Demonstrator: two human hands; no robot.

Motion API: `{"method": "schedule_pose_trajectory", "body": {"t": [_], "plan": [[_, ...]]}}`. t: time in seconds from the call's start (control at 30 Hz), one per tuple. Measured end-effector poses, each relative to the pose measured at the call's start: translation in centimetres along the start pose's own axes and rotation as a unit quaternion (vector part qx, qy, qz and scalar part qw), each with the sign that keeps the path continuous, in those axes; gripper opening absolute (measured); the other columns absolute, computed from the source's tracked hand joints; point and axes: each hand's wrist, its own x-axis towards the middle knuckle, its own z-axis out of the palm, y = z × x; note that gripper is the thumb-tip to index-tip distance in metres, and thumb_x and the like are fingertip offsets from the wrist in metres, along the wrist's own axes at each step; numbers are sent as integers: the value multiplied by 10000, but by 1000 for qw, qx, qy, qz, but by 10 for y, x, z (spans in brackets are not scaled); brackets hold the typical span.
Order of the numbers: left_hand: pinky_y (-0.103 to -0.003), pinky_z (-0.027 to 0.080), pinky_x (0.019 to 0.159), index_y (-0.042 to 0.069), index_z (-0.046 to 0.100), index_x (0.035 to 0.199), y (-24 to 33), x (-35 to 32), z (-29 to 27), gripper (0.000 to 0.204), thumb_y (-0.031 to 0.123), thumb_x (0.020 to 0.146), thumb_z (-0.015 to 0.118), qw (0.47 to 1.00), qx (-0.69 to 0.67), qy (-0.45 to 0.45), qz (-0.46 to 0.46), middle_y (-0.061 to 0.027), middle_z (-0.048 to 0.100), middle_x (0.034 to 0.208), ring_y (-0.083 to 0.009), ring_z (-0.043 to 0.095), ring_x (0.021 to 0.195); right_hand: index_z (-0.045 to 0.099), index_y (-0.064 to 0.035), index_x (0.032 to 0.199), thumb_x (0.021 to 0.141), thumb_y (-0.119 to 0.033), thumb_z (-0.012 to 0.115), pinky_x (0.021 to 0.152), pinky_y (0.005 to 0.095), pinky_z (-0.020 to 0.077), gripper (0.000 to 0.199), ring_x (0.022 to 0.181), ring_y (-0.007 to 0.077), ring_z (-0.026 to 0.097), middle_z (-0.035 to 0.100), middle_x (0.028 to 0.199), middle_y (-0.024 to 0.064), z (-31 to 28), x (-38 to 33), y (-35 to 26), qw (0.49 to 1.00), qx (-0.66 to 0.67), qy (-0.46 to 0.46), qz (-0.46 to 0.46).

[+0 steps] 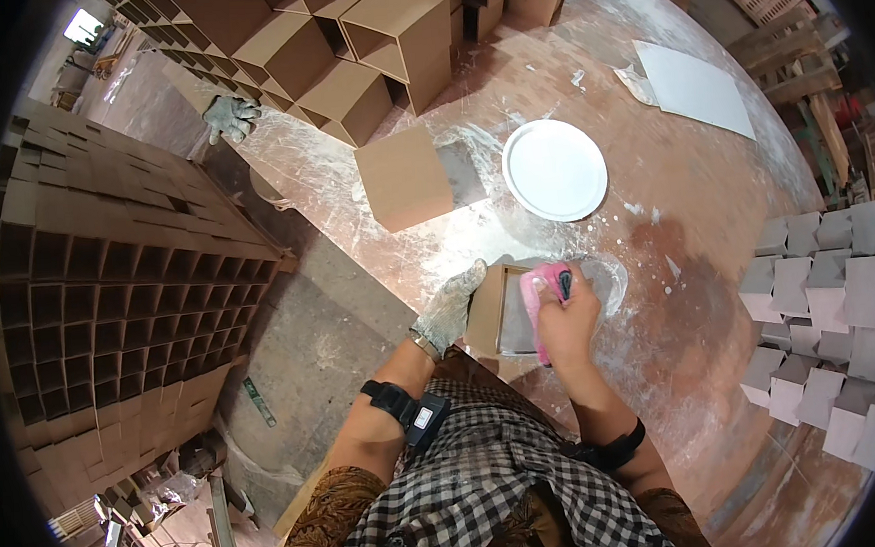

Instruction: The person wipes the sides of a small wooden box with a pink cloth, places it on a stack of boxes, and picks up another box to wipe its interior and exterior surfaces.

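A small open brown box (488, 310) with a grey inner face lies on the dusty reddish table (697, 258) just in front of me. My left hand (450, 308), in a worn grey glove, grips the box's left side. My bare right hand (565, 316) presses a pink sponge (541, 292) onto the box's grey inside. A round white plate (554, 170) sits a little farther back, beside another brown box (414, 177) with a grey face.
Open brown boxes (344, 49) are stacked at the table's far side, and a tall rack of them (108, 284) stands at my left. Grey-white boxes (830, 310) are piled at right. A white sheet (695, 87) lies far right. Another person's gloved hand (230, 114) rests at the table's far-left edge.
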Motion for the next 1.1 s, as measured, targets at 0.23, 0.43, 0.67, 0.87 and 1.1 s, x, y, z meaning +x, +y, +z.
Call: {"method": "schedule_pose_trajectory", "body": {"t": [0.23, 0.43, 0.67, 0.87, 1.1], "plan": [[-297, 487, 791, 19, 549, 1107, 5, -3, 1, 289, 234, 916, 529, 999, -48, -9, -2, -65, 575, 1053, -164, 551, 881, 595, -55, 1001, 633, 17, 581, 688, 394, 453, 375, 785, 339, 569, 602, 819, 160, -2, 22, -17, 972, -10, -130, -197], [-311, 504, 789, 14, 538, 1127, 3, -4, -1, 279, 200, 921, 510, 999, 32, -12, -25, -90, 571, 1083, -173, 558, 888, 589, -76, 941, 568, 54, 551, 684, 371, 448, 397, 778, 293, 564, 617, 789, 89, -26, 42, -21, 875, -61, -314, -363], [-298, 518, 784, 3, 527, 1142, -8, 12, -16, 282, 177, 921, 509, 995, -39, -91, -23, -110, 565, 1119, -168, 569, 915, 583, -86, 950, 550, 47, 523, 719, 406, 438, 426, 827, 308, 556, 629, 896, 75, -43, 8, -13, 810, -64, -424, -401], [-294, 523, 739, 11, 544, 1109, -11, 12, -16, 287, 223, 916, 527, 994, -96, -56, -17, -93, 577, 1055, -159, 568, 860, 582, -72, 937, 564, 46, 526, 675, 389, 449, 395, 802, 306, 551, 607, 845, 97, -43, -2, -10, 850, -26, -372, -371], [-274, 502, 762, 1, 554, 1099, -8, 2, -4, 295, 234, 923, 513, 999, -13, -39, 25, -85, 584, 1045, -154, 555, 894, 587, -48, 944, 632, 34, 546, 681, 402, 450, 325, 773, 333, 553, 585, 807, 148, -9, 1, -7, 959, -5, -79, -274]]}}
